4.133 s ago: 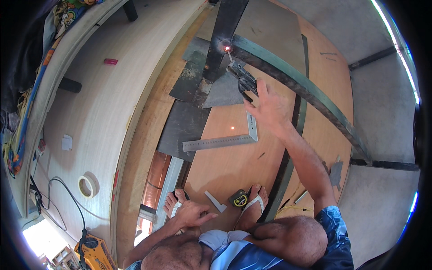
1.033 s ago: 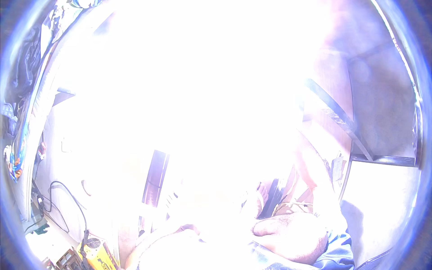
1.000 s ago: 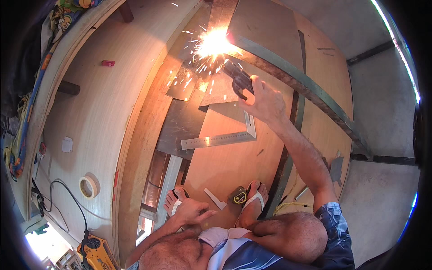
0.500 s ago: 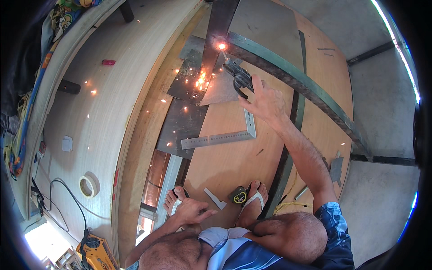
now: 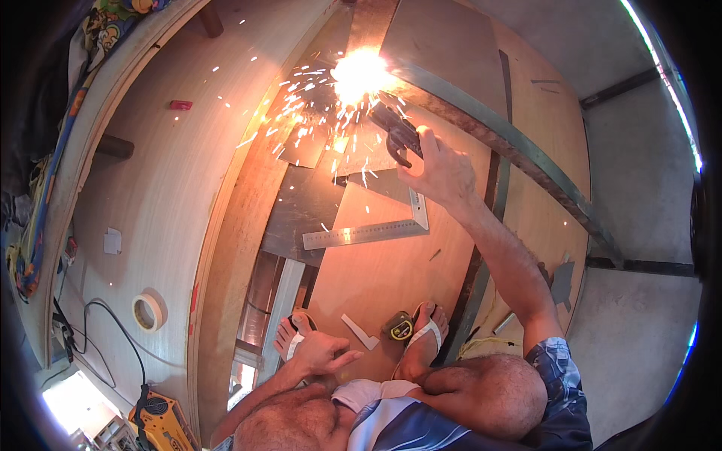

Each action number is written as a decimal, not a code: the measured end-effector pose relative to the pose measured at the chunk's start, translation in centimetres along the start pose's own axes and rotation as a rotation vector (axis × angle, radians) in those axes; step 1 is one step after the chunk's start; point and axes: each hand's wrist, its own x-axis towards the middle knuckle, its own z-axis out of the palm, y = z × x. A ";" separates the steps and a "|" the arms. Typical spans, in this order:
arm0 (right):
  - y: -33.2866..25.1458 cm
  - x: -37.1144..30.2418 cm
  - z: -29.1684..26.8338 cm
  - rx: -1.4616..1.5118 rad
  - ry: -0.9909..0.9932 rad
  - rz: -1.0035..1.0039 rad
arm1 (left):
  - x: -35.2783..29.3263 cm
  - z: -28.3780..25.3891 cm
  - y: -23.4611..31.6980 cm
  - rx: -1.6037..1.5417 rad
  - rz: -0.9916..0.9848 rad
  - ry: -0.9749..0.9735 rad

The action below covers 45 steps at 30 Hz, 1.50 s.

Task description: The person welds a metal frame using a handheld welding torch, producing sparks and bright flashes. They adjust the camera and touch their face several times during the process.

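My right hand (image 5: 444,169) grips a black welding electrode holder (image 5: 398,134). At its tip a bright arc glares where a long dark metal tube (image 5: 519,144) meets an upright-running metal bar (image 5: 374,26); the glare hides the joint and the electrode. Sparks scatter below and to the left, over thin metal sheets (image 5: 301,218). My left hand (image 5: 325,353) hangs by my left foot, fingers loosely apart and empty. Between the hands lies a metal try square (image 5: 365,234) on the wooden board (image 5: 376,282).
A black and yellow tape measure (image 5: 397,325) and a small white angled piece (image 5: 361,332) lie between my sandalled feet. On the pale surface at left sit a tape roll (image 5: 149,312) and a red object (image 5: 180,105). A yellow machine (image 5: 162,421) with a black cable stands lower left.
The small glowing point at the joint has flared into a large white-orange arc with many more sparks. My right hand and the holder have shifted slightly; my left hand stays put.
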 end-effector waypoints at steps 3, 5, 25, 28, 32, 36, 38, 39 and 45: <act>0.0 -0.7 0.1 0.029 0.024 -0.049 | 0.0 -0.8 0.2 0.029 -0.061 -0.158; 0.1 -0.8 0.2 0.011 0.023 -0.027 | 0.1 -1.2 0.5 0.024 -0.074 -0.158; 0.5 0.2 0.3 -0.001 0.045 -0.008 | 0.1 -1.3 1.0 0.021 -0.062 -0.120; 0.6 0.3 0.3 -0.019 0.019 0.010 | 0.0 -1.2 0.8 0.027 -0.046 -0.125; 0.5 0.2 0.4 0.012 0.018 0.017 | -0.1 -1.2 0.7 0.018 -0.031 -0.117; 0.5 -0.4 0.3 -0.002 0.006 -0.051 | -0.1 -1.2 0.7 0.028 -0.063 -0.152; 0.5 -0.5 0.3 0.007 0.038 -0.044 | -0.1 -1.2 0.7 0.039 -0.070 -0.151; 0.6 -0.4 0.3 0.009 0.049 -0.042 | 0.0 -1.2 0.7 0.052 -0.076 -0.157; 0.9 0.1 0.3 0.004 0.038 -0.048 | -0.1 -1.2 0.8 0.045 -0.094 -0.143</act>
